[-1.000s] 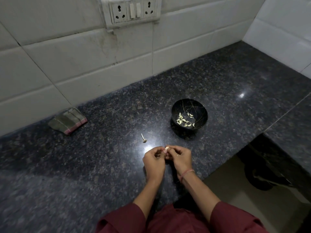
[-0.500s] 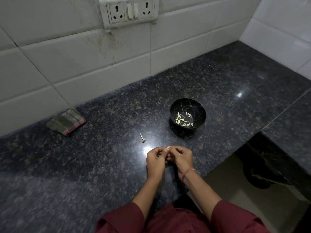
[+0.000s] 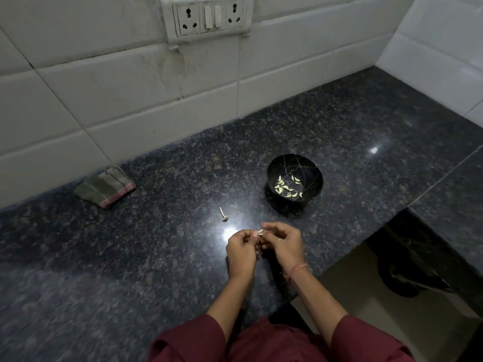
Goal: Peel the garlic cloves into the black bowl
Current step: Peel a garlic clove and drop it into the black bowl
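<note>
Under our fingers (image 3: 271, 227) lies the biggest thing we see, a dark speckled counter (image 3: 117, 270) that shines a little just left of them. Far beyond the fingers stands a white tiled wall (image 3: 104, 100), and high on it, well up from the fingers, is a plate with two sockets and switches (image 3: 209, 15). Far off to the left of the fingers and further back, a folded cloth (image 3: 105, 186) lies on the counter close to the wall. Beyond the fingers and a bit to the right sits the black bowl (image 3: 312, 168), near them but not touching. Our left hand (image 3: 241, 253) and right hand (image 3: 285, 242) are held close together over the counter, fingers curled, and a thin thread (image 3: 296, 271) goes round the right wrist. In the bowl lies a small heap of peeled cloves (image 3: 285, 188). A little dry garlic stalk (image 3: 223, 215) rests on the counter, near the fingers, to their left and just beyond. Smallest of all is the pale garlic clove (image 3: 260, 232), pinched between the fingertips of both hands.
</note>
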